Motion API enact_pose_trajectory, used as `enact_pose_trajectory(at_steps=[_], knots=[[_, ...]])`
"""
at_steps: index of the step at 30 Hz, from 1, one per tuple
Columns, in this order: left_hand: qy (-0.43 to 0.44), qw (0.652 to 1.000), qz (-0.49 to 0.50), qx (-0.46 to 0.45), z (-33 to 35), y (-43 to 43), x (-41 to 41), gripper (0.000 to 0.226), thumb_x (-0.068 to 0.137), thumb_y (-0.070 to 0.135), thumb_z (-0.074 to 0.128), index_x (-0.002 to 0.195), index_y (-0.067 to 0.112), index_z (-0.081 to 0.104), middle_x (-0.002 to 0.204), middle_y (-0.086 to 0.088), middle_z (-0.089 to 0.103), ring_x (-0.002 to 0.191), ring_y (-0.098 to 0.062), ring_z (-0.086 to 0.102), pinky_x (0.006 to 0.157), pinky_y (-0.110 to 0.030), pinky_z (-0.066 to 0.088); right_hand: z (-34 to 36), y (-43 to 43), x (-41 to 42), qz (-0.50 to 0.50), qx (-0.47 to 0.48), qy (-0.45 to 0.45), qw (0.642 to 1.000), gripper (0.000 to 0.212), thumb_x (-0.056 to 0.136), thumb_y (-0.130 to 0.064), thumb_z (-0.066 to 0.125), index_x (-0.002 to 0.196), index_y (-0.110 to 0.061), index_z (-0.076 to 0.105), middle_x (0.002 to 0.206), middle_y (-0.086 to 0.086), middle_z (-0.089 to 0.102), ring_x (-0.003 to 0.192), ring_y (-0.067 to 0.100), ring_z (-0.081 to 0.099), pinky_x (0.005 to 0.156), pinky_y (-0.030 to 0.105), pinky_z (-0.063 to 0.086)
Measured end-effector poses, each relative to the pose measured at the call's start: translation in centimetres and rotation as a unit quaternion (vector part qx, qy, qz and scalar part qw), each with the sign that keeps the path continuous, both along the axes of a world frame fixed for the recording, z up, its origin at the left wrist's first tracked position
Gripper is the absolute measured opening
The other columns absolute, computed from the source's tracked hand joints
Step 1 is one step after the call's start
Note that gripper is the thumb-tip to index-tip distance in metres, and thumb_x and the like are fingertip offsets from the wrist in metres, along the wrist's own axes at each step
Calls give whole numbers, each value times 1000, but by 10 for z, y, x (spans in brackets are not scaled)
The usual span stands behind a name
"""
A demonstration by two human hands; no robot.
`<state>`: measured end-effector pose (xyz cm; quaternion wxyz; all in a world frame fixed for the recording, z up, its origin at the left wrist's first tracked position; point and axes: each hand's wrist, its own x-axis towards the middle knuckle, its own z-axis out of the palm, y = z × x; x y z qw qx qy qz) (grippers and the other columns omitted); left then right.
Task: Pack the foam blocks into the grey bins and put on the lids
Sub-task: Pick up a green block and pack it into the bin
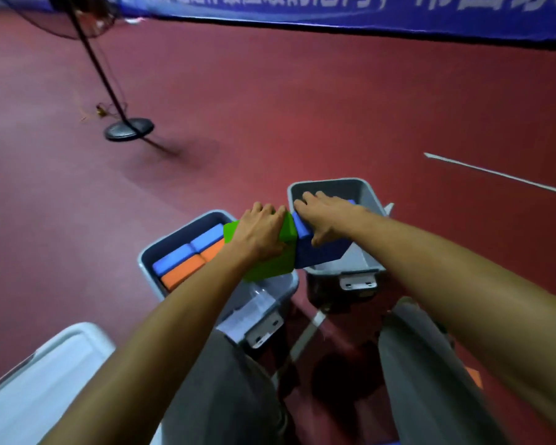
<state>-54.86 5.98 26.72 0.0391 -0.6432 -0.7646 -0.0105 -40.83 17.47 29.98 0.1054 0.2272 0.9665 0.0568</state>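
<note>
Two grey bins stand on the red floor in front of me. The left bin (148,252) holds blue blocks (173,258) and orange blocks (182,273) packed side by side. My left hand (260,234) grips a green foam block (270,264) over the left bin's near right part. My right hand (323,216) grips a dark blue foam block (318,253) over the left edge of the right bin (363,191). The two held blocks touch each other between the bins.
A light grey lid (42,374) lies at the lower left beside my leg. A fan stand with a round black base (129,130) rises at the far left. A white floor line (495,175) runs at the right. A blue banner (334,11) spans the back.
</note>
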Motion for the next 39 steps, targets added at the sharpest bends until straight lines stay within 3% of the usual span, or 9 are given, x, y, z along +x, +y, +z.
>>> enact_pose_trajectory(at_steps=[7, 14, 20, 24, 28, 35, 39], knots=[[3, 995, 99, -26, -34, -70, -86, 64, 77, 48, 70, 130, 19, 48, 120, -9, 57, 110, -33, 49, 86, -43, 44, -41, -40, -108, 87, -29, -11, 996, 68, 70, -27, 79, 123, -14, 39, 119, 11, 43, 108, 36, 52, 79, 51, 50], [-42, 981, 186, -20, -76, -101, -149, 64, 81, 52, 64, 133, 18, 46, 121, -8, 57, 109, -33, 49, 85, -43, 45, -87, -48, -185, 116, -49, -34, 992, 59, 75, -20, 75, 121, -11, 40, 122, 13, 42, 112, 36, 49, 78, 47, 44], [-94, 977, 188, 20, -105, -71, -172, 63, 81, 50, 65, 129, 13, 48, 119, -11, 56, 110, -34, 45, 89, -47, 44, -134, -27, -234, 146, -36, -68, 986, 65, 83, -19, 71, 137, -12, 34, 134, 14, 40, 121, 38, 47, 90, 52, 45], [-109, 981, 160, 12, -128, -44, -188, 59, 79, 45, 68, 124, 10, 50, 115, -12, 56, 104, -34, 46, 86, -48, 44, -159, 2, -247, 154, -56, -55, 985, 65, 81, -24, 73, 133, -14, 36, 130, 12, 40, 117, 37, 47, 87, 48, 44], [-118, 980, 157, -8, -154, -33, -203, 63, 79, 47, 66, 128, 11, 49, 116, -11, 54, 101, -32, 45, 87, -47, 42, -182, 22, -253, 178, -47, -37, 982, 68, 74, -41, 76, 126, -14, 42, 123, 10, 44, 108, 34, 49, 81, 46, 45], [-133, 966, 215, -55, -193, -44, -230, 71, 80, 44, 72, 136, 10, 44, 123, -10, 52, 108, -33, 45, 84, -45, 44, -213, 15, -294, 226, -51, -71, 970, 58, 74, -24, 70, 125, -11, 45, 123, 12, 46, 111, 36, 48, 88, 48, 46], [-116, 966, 225, -60, -223, -49, -234, 72, 78, 40, 75, 136, 11, 43, 124, -7, 52, 110, -30, 45, 76, -38, 36, -243, 17, -310, 241, -76, -91, 963, 51, 76, -17, 71, 119, -14, 44, 120, 11, 46, 107, 33, 47, 79, 44, 42]])
